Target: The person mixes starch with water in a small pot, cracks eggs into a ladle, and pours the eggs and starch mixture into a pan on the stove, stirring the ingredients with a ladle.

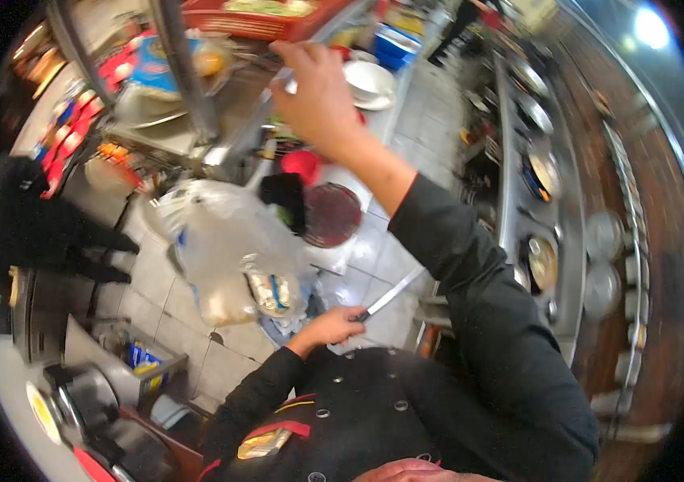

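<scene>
My left hand (332,326) is closed around the dark handle of a knife (394,295), low in front of my black jacket. The blade points up and to the right. My right hand (318,95) is raised at the end of an outstretched arm, near the metal counter and shelf post. Its fingers are bent and apart, somewhat blurred, and I make out nothing held in them. Just past its wrist are white bowls (370,82). Below it stand a red cup (302,166) and a round container with a dark red top (332,214).
A large plastic bag (225,229) with packages sits ahead of my left hand. A red crate (257,22) is at the top. Pans (543,261) line the stove on the right. Another person in black (32,213) is at the left. Tiled floor (165,301) shows between.
</scene>
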### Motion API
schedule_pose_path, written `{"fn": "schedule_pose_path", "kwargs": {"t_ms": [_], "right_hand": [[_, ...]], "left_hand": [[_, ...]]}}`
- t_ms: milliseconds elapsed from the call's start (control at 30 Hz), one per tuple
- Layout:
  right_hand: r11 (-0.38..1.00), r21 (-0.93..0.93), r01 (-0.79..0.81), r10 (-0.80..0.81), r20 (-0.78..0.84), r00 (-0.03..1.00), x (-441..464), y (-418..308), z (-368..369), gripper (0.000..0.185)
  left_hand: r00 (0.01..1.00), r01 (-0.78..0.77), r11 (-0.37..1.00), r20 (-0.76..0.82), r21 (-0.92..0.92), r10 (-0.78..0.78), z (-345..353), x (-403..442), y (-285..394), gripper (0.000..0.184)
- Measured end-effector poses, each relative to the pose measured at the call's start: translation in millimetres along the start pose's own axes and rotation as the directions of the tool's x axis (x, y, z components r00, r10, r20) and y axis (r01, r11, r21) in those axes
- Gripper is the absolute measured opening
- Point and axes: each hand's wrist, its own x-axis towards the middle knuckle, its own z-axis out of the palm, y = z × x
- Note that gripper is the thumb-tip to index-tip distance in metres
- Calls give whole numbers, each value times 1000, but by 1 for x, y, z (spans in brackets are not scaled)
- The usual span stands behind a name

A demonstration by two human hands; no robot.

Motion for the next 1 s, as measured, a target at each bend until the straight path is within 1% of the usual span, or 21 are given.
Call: {"fn": "schedule_pose_path", "kwargs": {"t_ms": [33, 133, 233, 300, 367, 400, 433, 467, 500, 533, 600, 633, 667, 700, 733, 800, 833, 867, 933, 967, 1000], "right_hand": [[1000, -19, -11, 11, -3, 1000, -28, -4, -21, 47], [958, 16, -288, 284, 121, 951, -134, -18, -92, 46], [752, -117, -649, 658, 78, 749, -268, -16, -166, 40], [470, -193, -861, 880, 18, 476, -343, -31, -216, 36], [98, -146, -984, 980, 184, 70, -394, -45, -258, 41], [63, -121, -991, 994, 101, 51, -406, -54, -273, 41], [-186, 123, -975, 975, 146, -168, -415, -63, -283, 41], [-408, 348, -844, 908, 250, -336, -423, -71, -292, 42], [-370, 477, -797, 929, 201, -311, -429, -79, -301, 44], [-357, 518, -777, 933, 154, -326, -437, -86, -313, 44], [-186, 732, -655, 946, -46, -321, -453, -101, -337, 41], [-70, 728, -682, 945, -172, -280, -476, -108, -351, 36], [3, 715, -699, 906, -298, -300, -492, -119, -365, 33], [33, 780, -625, 891, -307, -336, -502, -135, -383, 31], [67, 835, -547, 878, -309, -365, -511, -151, -400, 29], [152, 860, -487, 772, -411, -485, -522, -176, -428, 25], [202, 904, -376, 741, -393, -545, -527, -189, -445, 22], [153, 915, -374, 699, -368, -613, -549, -202, -465, 20], [57, 815, -577, 558, -505, -659, -597, -230, -498, 22], [-58, 735, -675, 490, -568, -661, -599, -245, -514, 27], [-220, 652, -726, 530, -545, -650, -610, -264, -531, 31]], "left_hand": [[1000, -13, 999, 12, -32, 14, 1, 5, 0, 38], [1000, 20, 999, 24, -39, -19, 4, 24, 13, 25], [997, 25, 1000, 72, 0, -25, 9, 41, 37, 24], [986, 58, 998, 156, -18, -54, 17, 66, 43, 29], [967, 66, 997, 243, 31, -72, 36, 92, 53, 39], [958, 58, 996, 276, 70, -75, 51, 106, 57, 42], [939, 54, 991, 332, 119, -91, 70, 118, 66, 42], [907, 40, 992, 412, 119, -86, 93, 128, 75, 42], [869, 28, 993, 487, 116, -82, 118, 137, 83, 43], [842, 21, 988, 531, 156, -102, 144, 146, 89, 43], [711, -160, 974, 703, 161, 1, 197, 159, 95, 44], [671, -163, 969, 741, 186, -29, 221, 161, 97, 44], [574, -235, 931, 813, 278, -98, 245, 161, 103, 46], [480, -317, 881, 861, 351, -170, 267, 159, 107, 50], [458, -324, 876, 870, 357, -185, 290, 152, 109, 50], [286, -261, 901, 919, 347, -271, 334, 138, 112, 41], [197, -313, 863, 916, 396, -349, 351, 140, 105, 47], [190, -383, 812, 897, 441, -399, 364, 132, 107, 53], [85, -425, 780, 878, 460, -471, 381, 146, 80, 57], [80, -426, 775, 873, 466, -481, 385, 156, 67, 57], [128, -375, 770, 852, 516, -508, 384, 169, 55, 56]]}}
